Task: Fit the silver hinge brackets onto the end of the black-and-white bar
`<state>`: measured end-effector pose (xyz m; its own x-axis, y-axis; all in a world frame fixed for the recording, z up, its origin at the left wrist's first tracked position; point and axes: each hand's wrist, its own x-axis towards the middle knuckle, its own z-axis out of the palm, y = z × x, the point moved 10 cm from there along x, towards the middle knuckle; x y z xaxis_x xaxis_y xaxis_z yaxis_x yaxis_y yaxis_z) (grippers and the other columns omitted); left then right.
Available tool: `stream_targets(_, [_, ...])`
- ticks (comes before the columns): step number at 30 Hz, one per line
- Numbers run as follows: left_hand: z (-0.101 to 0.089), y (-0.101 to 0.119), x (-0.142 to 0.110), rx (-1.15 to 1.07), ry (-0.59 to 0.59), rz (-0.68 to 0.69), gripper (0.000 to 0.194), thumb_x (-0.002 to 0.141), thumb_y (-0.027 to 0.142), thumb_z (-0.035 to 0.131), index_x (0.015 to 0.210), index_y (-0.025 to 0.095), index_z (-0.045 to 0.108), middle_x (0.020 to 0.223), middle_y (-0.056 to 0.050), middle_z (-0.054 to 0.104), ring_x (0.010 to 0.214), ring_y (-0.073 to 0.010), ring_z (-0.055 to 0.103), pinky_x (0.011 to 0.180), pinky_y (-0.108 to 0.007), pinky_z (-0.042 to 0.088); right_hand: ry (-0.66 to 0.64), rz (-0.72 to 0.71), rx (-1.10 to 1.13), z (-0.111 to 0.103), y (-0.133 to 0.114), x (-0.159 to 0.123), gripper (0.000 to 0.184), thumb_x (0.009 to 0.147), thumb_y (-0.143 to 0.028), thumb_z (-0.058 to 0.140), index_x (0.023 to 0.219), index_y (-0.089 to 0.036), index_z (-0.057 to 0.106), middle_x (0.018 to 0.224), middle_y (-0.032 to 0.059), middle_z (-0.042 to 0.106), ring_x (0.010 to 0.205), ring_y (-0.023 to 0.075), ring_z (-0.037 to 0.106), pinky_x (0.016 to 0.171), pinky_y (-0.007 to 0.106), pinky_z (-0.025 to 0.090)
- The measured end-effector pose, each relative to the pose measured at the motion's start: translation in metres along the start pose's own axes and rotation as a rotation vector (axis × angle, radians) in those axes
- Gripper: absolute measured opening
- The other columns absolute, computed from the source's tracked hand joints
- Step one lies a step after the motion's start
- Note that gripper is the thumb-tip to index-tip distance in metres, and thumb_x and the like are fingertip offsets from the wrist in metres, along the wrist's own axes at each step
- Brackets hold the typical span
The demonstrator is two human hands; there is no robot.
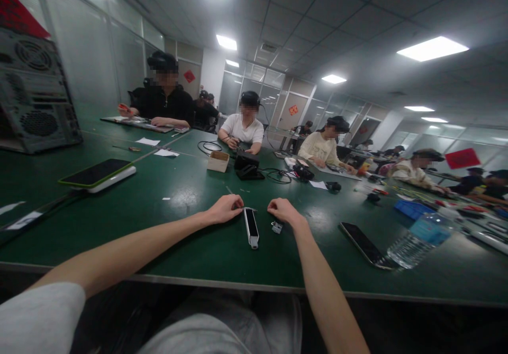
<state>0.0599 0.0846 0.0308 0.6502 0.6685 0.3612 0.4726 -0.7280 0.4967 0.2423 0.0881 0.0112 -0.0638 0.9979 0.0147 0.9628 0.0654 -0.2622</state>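
Observation:
A slim white handheld device (251, 227) with a long black face lies lengthwise on the green table in front of me. My left hand (225, 209) rests beside its far end, fingers curled together with the tips close to a thin piece there. Whether they grip anything is too small to tell. Across a short gap, my right hand (284, 211) is closed in a pinch just above the table. What it may hold is hidden. Near the right wrist sits a small silvery part (277, 227), apart from the device.
A black smartphone (365, 244) and a water bottle (420, 240) stand to the right, by a blue tray (410, 208). Ahead are a small box (218, 162), a black stand (248, 166) and cables. Leftward lie a green-edged phone (97, 171) and a computer case (37, 89). Several people work around the table.

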Motion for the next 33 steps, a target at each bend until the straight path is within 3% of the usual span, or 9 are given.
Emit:
stream_targets(11, [0.001, 0.001, 0.0, -0.009, 0.004, 0.024, 0.012, 0.082, 0.023, 0.058, 0.09, 0.015, 0.061, 0.084, -0.003, 0.065, 0.07, -0.0153, 0.059, 0.064, -0.025, 0.045, -0.012, 0.008, 0.038, -0.004, 0.0, -0.005, 0.015, 0.078, -0.016, 0.06, 0.087, -0.018, 0.073, 0.092, 0.0054, 0.072, 0.085, 0.0163, 0.065, 0.072, 0.021, 0.045])
stream_targets(18, [0.0, 0.004, 0.0, -0.006, 0.003, 0.031, 0.014, 0.08, 0.022, 0.057, 0.091, 0.015, 0.061, 0.086, -0.003, 0.065, 0.067, -0.0144, 0.058, 0.063, -0.025, 0.045, -0.041, 0.062, 0.032, 0.001, 0.002, -0.004, 0.015, 0.073, -0.014, 0.058, 0.077, -0.016, 0.072, 0.079, 0.0054, 0.072, 0.072, 0.0141, 0.065, 0.061, 0.019, 0.043])
stream_targets(25, [0.001, 0.002, -0.001, 0.012, -0.009, 0.016, 0.019, 0.075, 0.017, 0.056, 0.093, 0.016, 0.061, 0.087, -0.002, 0.065, 0.068, -0.0145, 0.057, 0.063, -0.024, 0.045, -0.05, 0.072, 0.052, 0.005, 0.0, -0.005, 0.012, 0.071, -0.022, 0.06, 0.071, -0.016, 0.07, 0.076, 0.0052, 0.071, 0.068, 0.0135, 0.064, 0.054, 0.018, 0.041])
stream_targets(33, [0.001, 0.002, -0.001, 0.02, -0.009, 0.008, 0.02, 0.074, 0.018, 0.055, 0.093, 0.017, 0.061, 0.086, -0.002, 0.065, 0.068, -0.015, 0.057, 0.064, -0.025, 0.046, -0.01, 0.019, 0.06, 0.0, -0.015, -0.007, 0.008, 0.071, -0.022, 0.06, 0.067, -0.017, 0.066, 0.071, 0.0027, 0.068, 0.065, 0.013, 0.061, 0.054, 0.019, 0.04])
